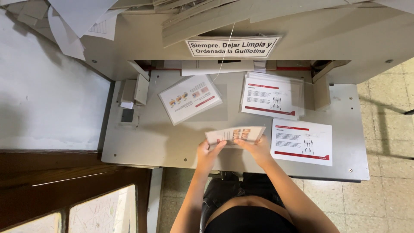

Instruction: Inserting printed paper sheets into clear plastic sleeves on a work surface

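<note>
Both my hands hold a small stack of printed cards (235,134) just above the near edge of a grey cutter table (172,142). My left hand (208,152) grips the stack's left end, fingers curled under it. My right hand (258,149) grips the right end. The cards are white with small orange pictures on the top face.
On the table lie a tilted stack of printed sheets (189,98), a second stack with red bars (271,96), and a single sheet (302,141) at my right. A white sign (232,46) hangs on the machine housing. Paper offcuts (77,21) pile on top. Tiled floor lies right.
</note>
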